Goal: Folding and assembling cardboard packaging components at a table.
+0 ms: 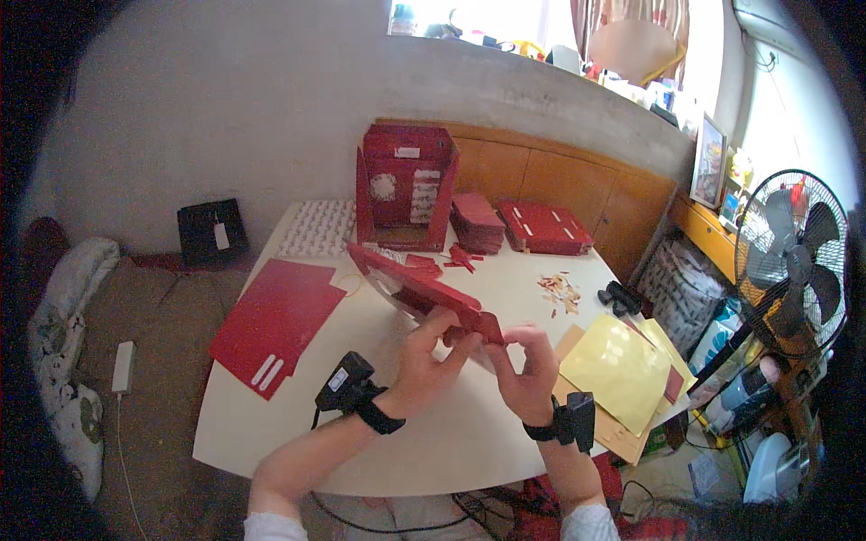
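Observation:
Both hands are raised over the middle of the white table, working on a red cardboard piece that is tilted and partly folded. My left hand pinches its near edge between thumb and fingers. Close beside it, my right hand grips a small flap at the corner of the same piece. Flat red cardboard sheets with two white strips lie on the table to the left. Behind the held piece stands an upright red box, its front open, with small white items inside.
At the back are a stack of red cards, a pile of red cardboard and rows of small white pieces. Paper scraps and yellow sheets lie at right. A black fan stands beyond the table's right side.

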A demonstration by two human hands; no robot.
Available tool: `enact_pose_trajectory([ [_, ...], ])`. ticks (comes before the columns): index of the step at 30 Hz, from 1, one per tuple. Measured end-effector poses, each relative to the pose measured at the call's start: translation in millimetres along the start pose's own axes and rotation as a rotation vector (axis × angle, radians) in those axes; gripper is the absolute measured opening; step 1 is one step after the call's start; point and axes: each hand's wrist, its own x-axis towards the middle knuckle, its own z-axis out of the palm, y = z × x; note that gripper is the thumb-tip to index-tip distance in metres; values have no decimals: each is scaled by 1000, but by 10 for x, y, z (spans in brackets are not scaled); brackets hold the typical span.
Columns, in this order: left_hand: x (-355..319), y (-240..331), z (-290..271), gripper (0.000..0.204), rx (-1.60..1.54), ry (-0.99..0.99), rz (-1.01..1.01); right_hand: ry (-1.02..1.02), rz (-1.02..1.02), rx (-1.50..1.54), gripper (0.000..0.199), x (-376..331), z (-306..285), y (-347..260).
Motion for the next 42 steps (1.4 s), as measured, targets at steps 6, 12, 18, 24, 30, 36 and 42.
enact_pose_trajectory([
  [6, 170, 112, -90, 21, 220, -83, 157, -148, 219, 203, 18, -23, -50, 58],
  [12, 132, 34, -237, 34, 404, -204, 236, -350, 616, 517, 24, 23, -28, 73],
  [18, 133, 128, -183, 43, 542, -301, 72, -356, 842, 716, 30, 15, -124, 147],
  [24, 124, 140, -212, 49, 743, -192, 248, -176, 877, 723, 31, 40, -58, 140],
  [30, 71, 28, -227, 46, 734, -199, 163, -103, 862, 662, 27, 69, -81, 173],
  [36, -13, -97, -276, 37, 850, -351, 51, -94, 896, 573, 28, 29, -111, 340],
  [42, -124, -196, -275, 34, 752, -531, -76, -28, 928, 641, 27, 17, -80, 397],
])
